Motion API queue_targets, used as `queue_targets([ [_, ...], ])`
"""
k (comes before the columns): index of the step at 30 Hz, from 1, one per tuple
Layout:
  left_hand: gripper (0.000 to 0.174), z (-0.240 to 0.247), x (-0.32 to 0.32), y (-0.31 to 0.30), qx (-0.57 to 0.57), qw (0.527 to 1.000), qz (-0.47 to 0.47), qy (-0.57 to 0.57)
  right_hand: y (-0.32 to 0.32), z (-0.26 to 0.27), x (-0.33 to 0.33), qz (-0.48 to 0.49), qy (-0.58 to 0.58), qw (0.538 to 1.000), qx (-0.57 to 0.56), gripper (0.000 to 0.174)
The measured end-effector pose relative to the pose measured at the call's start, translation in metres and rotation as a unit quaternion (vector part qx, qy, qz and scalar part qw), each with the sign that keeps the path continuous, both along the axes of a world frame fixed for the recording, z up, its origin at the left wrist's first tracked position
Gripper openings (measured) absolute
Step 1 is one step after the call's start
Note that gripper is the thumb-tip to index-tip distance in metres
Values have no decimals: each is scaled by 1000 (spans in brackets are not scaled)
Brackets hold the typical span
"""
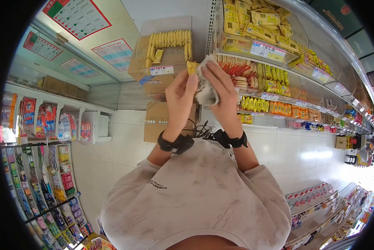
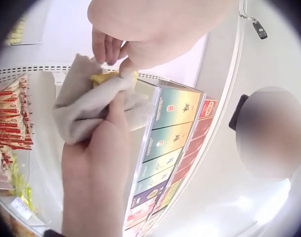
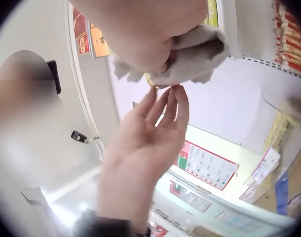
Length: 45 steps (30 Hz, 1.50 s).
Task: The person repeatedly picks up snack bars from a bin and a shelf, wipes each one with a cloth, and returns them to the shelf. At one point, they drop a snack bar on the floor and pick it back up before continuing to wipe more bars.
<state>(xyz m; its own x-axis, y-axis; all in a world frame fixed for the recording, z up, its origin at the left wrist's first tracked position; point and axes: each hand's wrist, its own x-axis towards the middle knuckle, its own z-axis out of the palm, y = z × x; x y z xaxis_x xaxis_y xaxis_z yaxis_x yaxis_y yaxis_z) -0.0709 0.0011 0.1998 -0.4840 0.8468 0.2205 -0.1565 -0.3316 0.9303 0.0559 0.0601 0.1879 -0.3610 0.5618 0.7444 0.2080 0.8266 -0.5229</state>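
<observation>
In front of my chest, my left hand (image 1: 180, 96) pinches a small yellow snack packet (image 1: 192, 67) between thumb and fingertips. My right hand (image 1: 223, 85) grips a crumpled grey cloth (image 1: 206, 89) right beside it. The left wrist view shows the cloth (image 2: 88, 106) bunched against the packet (image 2: 105, 77), partly covering it. From the right wrist view, the left hand's fingertips (image 3: 177, 91) meet the underside of the cloth (image 3: 197, 57). Just beyond both hands stands a clear bin (image 1: 143, 31) with a row of similar yellow packets (image 1: 170, 39) and one lying loose.
Tiered shelves of packaged snacks (image 1: 274, 81) run along the right. Cardboard boxes (image 1: 153, 121) stand below the bin, with black cables (image 1: 201, 128) near my waist. A white rack (image 1: 58, 102) of hanging goods is at the left. Red-framed price sheets (image 1: 76, 18) hang behind glass.
</observation>
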Motion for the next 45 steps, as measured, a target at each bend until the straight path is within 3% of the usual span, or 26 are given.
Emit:
queue_targets([
  [3, 33, -4, -14, 3, -25, 999, -22, -30, -6, -2, -3, 1, -36, 999, -3, 66],
  [6, 36, 0, -12, 3, -32, 999, -11, -2, -10, -5, -8, 22, 108, 977, -183, 53],
  [9, 38, 4, -12, 1, -22, 999, 27, 30, -3, -9, 1, 104, 128, 882, -442, 39],
  [10, 39, 3, -13, 0, -18, 998, 41, 39, -5, -10, 1, 138, 172, 858, -464, 32],
  [22, 42, -4, -29, 5, -45, 996, -49, -56, -10, -8, 9, 46, 130, 934, -329, 23],
  [25, 42, -7, -31, 6, -35, 997, -46, -49, -9, -15, 7, 57, 162, 929, -328, 28],
  [28, 39, -10, -33, 6, -32, 998, -30, -54, -13, -18, -4, 54, 256, 891, -371, 34],
  [31, 36, -7, -31, 4, -48, 998, 45, -5, -12, -26, 0, 105, 267, 802, -524, 39],
  [34, 33, -1, -31, -1, -35, 999, 25, -14, -12, -24, -10, 94, 223, 874, -422, 39],
  [37, 39, 3, -23, -2, 6, 1000, 5, 8, -13, -14, -10, 94, 256, 841, -467, 38],
  [43, 39, -20, -44, 4, 50, 976, 36, -207, -11, -19, 2, 39, 42, 942, -332, 39],
  [44, 38, -19, -50, 3, 57, 980, 46, -186, -12, -21, -6, 13, 200, 902, -382, 41],
  [45, 36, -16, -55, 2, 63, 983, 57, -164, -8, -16, -7, 9, 246, 872, -424, 41],
])
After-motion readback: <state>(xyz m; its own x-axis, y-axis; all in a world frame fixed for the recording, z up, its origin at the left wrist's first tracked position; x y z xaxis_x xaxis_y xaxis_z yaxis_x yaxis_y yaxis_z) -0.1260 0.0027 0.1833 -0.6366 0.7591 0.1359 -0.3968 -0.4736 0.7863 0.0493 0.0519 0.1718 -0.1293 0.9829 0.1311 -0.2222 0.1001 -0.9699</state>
